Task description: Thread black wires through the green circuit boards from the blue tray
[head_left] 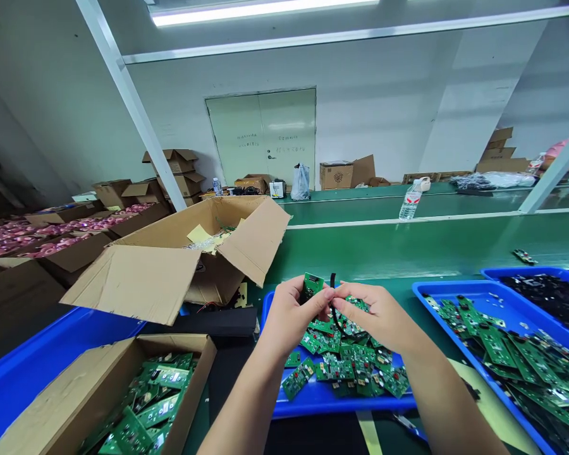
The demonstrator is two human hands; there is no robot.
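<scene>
My left hand is closed on a green circuit board, held upright above a blue tray. Close against it, my right hand pinches a thin black strip, whose lower end curls down over the tray. The two hands' fingertips meet around the strip, so I cannot tell whether it is joined to the board. Below them, many green circuit boards lie loosely piled in the blue tray.
An open cardboard box of boards stands at lower left, with a larger flapped carton behind it. On the right are a blue tray of boards and another of black parts. A water bottle stands further back.
</scene>
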